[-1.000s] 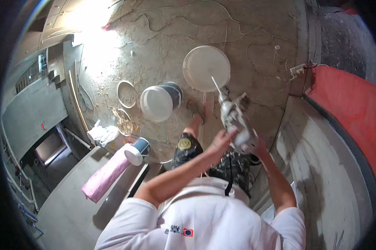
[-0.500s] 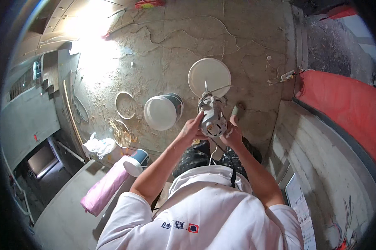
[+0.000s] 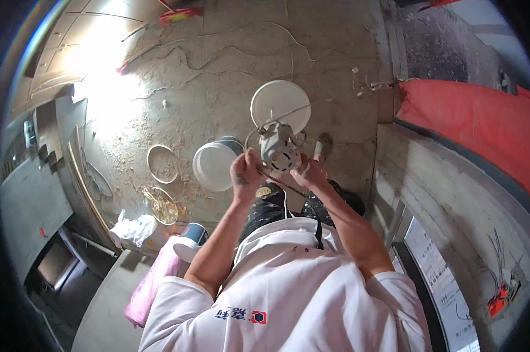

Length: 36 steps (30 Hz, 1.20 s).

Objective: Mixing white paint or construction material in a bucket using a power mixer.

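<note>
A whitish, dusty corded power tool (image 3: 278,149) with a round vented motor housing is in front of me, above the floor. My right hand (image 3: 309,172) grips its right side. My left hand (image 3: 245,174) is beside the tool on the left, fingers closed on its dark cord (image 3: 285,183). One part of the cord loops over the top of the tool; another runs down toward my right forearm. Beyond the tool is a round white bucket (image 3: 282,97), partly hidden behind it. The tool's lower end cannot be made out.
Left stand another white bucket (image 3: 213,167), a ring-rimmed container (image 3: 163,163) and a bucket of debris (image 3: 164,205). A pink roll (image 3: 153,281) lies nearer me. Loose cables (image 3: 235,48) trail over the dirty floor. At right are a low wall and red sheeting (image 3: 470,114).
My left hand has come off the tool's housing and moved left, now closed on the cord. The tool stays in my right hand. The whole view has shifted slightly.
</note>
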Tool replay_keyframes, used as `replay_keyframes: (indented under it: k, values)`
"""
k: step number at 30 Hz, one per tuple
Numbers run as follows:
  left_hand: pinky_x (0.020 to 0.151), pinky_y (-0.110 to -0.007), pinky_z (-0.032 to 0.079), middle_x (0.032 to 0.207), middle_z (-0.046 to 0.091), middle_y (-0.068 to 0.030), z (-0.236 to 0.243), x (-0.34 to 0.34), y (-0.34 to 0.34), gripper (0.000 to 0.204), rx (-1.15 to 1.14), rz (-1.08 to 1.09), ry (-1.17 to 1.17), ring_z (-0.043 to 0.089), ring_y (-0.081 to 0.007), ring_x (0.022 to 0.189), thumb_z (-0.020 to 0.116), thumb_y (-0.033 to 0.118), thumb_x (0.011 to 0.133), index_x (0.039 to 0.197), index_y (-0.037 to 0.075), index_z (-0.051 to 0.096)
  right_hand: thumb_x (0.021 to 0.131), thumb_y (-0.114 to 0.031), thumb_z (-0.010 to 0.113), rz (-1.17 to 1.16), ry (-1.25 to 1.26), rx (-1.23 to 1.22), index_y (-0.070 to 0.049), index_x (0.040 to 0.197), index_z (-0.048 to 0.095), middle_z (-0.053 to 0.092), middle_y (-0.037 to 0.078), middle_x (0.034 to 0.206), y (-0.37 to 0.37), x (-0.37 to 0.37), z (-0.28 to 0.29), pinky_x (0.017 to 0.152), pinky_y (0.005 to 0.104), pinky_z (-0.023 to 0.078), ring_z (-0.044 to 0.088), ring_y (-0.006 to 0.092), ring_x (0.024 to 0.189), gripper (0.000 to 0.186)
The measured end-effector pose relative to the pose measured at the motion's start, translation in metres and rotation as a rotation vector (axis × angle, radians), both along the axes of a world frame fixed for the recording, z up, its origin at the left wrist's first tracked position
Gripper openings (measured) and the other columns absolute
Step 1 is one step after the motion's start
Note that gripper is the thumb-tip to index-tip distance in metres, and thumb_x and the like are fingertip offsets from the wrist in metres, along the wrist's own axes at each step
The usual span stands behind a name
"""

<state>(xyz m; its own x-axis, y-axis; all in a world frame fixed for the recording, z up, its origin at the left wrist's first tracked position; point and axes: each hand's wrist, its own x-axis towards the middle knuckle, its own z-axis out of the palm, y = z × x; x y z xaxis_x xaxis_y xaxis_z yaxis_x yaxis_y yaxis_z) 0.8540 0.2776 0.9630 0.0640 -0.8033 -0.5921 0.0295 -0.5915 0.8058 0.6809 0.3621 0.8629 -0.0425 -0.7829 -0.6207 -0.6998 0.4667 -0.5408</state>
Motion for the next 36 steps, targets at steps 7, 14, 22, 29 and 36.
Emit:
replay_keyframes:
  k: [7,14,22,29,36]
  values:
    - [0.047,-0.024,0.032,0.06,0.049,0.004,-0.048,0.021,-0.025,0.026,-0.046,-0.074,-0.116,0.039,-0.0069,0.048,0.059,0.025,0.095,0.073,0.01,0.059,0.077,-0.034,0.064,-0.008,-0.048,-0.172,-0.007,0.108,0.059,0.068,0.019,0.093,-0.008,0.011,-0.004,0.08,0.0474,0.052,0.066,0.0378,0.086,0.042]
    - [0.063,-0.028,0.052,0.077,0.067,-0.0075,0.043,-0.037,0.001,0.006,-0.149,-0.699,-0.004,0.065,-0.0156,0.068,0.065,0.005,0.082,0.087,0.004,0.069,0.08,-0.039,0.061,0.084,0.098,-0.172,-0.005,0.113,0.054,0.067,0.018,0.095,0.018,0.001,-0.039,0.081,0.0431,0.05,0.065,0.0358,0.091,0.048]
    - [0.085,-0.046,0.048,0.114,0.06,-0.0161,0.043,-0.058,-0.039,0.05,-0.808,-0.721,-0.914,0.057,-0.0366,0.104,0.075,0.031,0.076,0.115,0.004,0.06,0.089,-0.048,0.06,0.087,-0.317,-0.12,-0.004,0.126,0.051,0.062,0.01,0.121,-0.001,-0.016,-0.007,0.106,0.0476,0.032,0.063,0.0244,0.105,0.059]
    - [0.09,-0.041,0.049,0.109,0.065,-0.0152,-0.014,-0.059,-0.031,0.047,-0.487,-0.698,-0.578,0.062,-0.0337,0.102,0.078,0.037,0.07,0.102,0.004,0.067,0.091,-0.051,0.057,-0.339,-1.003,0.004,-0.003,0.14,0.042,0.05,0.015,0.139,0.05,-0.064,-0.072,0.109,0.043,0.033,0.048,0.0235,0.127,0.07]
    - [0.088,-0.04,0.049,0.104,0.068,-0.014,-0.01,-0.051,-0.032,0.039,-0.505,-0.576,-0.564,0.063,-0.0334,0.098,0.079,0.033,0.07,0.092,0.002,0.069,0.096,-0.057,0.041,-1.737,-1.453,-0.286,-0.006,0.134,0.05,0.048,0.018,0.134,0.2,-0.2,-0.023,0.103,0.053,0.04,0.054,0.0352,0.115,0.064]
